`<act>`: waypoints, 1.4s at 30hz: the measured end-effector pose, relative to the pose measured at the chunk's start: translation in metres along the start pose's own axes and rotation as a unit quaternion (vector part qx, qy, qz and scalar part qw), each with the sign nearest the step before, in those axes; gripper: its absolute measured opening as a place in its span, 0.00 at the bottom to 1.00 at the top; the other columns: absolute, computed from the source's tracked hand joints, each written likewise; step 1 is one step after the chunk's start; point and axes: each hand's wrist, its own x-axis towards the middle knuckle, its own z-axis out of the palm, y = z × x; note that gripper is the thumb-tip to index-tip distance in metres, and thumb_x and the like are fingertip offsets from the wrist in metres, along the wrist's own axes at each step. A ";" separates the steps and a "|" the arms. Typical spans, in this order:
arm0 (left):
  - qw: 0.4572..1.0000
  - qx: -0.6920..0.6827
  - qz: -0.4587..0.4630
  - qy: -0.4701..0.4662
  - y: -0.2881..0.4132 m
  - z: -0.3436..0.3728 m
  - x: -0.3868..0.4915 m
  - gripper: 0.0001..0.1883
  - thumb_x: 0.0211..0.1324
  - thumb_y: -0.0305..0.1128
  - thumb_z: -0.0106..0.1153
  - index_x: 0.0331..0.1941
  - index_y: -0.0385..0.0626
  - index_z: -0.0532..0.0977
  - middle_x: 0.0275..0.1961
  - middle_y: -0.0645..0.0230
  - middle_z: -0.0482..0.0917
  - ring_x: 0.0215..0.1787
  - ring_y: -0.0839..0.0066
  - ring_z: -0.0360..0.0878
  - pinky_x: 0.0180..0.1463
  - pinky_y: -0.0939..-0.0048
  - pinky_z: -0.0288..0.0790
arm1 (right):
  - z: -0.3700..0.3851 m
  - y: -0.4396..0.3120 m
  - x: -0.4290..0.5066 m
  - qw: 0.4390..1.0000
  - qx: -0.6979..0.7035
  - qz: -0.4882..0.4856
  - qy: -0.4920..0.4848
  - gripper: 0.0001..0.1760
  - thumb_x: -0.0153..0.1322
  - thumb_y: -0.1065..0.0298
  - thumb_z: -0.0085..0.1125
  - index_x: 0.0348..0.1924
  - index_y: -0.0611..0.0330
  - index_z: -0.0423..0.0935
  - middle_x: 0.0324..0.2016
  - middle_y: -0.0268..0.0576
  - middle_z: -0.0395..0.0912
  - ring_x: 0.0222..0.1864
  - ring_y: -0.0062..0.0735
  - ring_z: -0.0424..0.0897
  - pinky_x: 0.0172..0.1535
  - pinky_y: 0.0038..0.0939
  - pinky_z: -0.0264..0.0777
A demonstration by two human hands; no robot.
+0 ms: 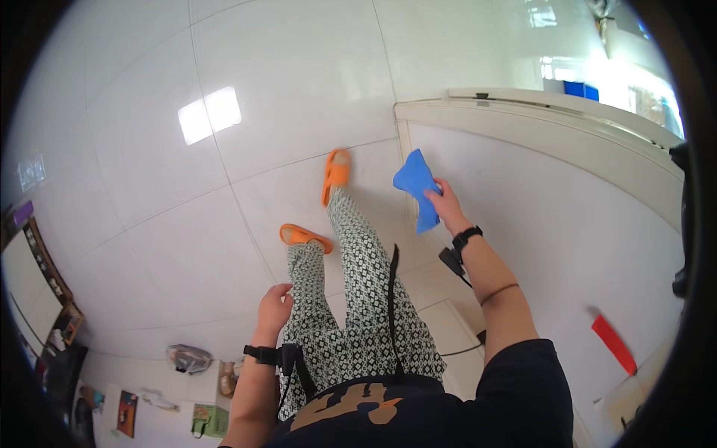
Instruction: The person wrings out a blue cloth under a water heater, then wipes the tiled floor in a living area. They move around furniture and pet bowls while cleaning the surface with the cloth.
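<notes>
A blue cloth (414, 173) is pinched in my right hand (447, 204), between the thumb and the fingers. It hangs out on both sides of the grip, in front of a white wall beside the doorway. My left hand (274, 308) hangs beside my left thigh, by the patterned trousers (364, 280). Its fingers are loosely curled with the thumb apart, and nothing shows in it. Each wrist carries a black strap with a small device, the right one (456, 255) and the left one (274, 355).
Glossy white tiles (151, 224) cover the floor under my orange slippers (336, 173). A pale door frame (532, 129) borders the white wall on the right, where a red strip (615, 344) shows. Lower left are a plastic bag (189, 358) and a green bag (210, 420).
</notes>
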 end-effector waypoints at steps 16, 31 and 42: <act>0.974 -0.013 -0.024 -0.227 0.134 0.034 0.156 0.14 0.60 0.28 0.54 0.50 0.45 0.78 0.47 0.60 0.81 0.48 0.61 0.80 0.51 0.66 0.73 | 0.061 -0.123 0.352 0.890 -0.280 -0.234 0.273 0.25 0.70 0.67 0.53 0.60 0.34 0.70 0.44 0.55 0.75 0.45 0.62 0.77 0.44 0.53 0.76; 0.913 0.104 -0.308 -0.246 0.030 -0.180 0.030 0.14 0.62 0.23 0.48 0.50 0.41 0.74 0.55 0.62 0.78 0.60 0.70 0.75 0.64 0.67 0.66 | 0.155 0.036 0.377 0.852 -0.400 -0.287 0.180 0.36 0.66 0.80 0.49 0.63 0.31 0.68 0.68 0.38 0.62 0.64 0.56 0.65 0.60 0.47 0.69; 0.954 0.099 -0.154 -0.238 -0.013 -0.051 0.317 0.15 0.62 0.27 0.50 0.52 0.44 0.75 0.55 0.62 0.79 0.60 0.68 0.75 0.64 0.66 0.66 | 0.144 0.036 0.337 0.888 -0.404 -0.216 0.025 0.36 0.66 0.86 0.46 0.62 0.37 0.69 0.70 0.40 0.58 0.66 0.58 0.62 0.63 0.45 0.68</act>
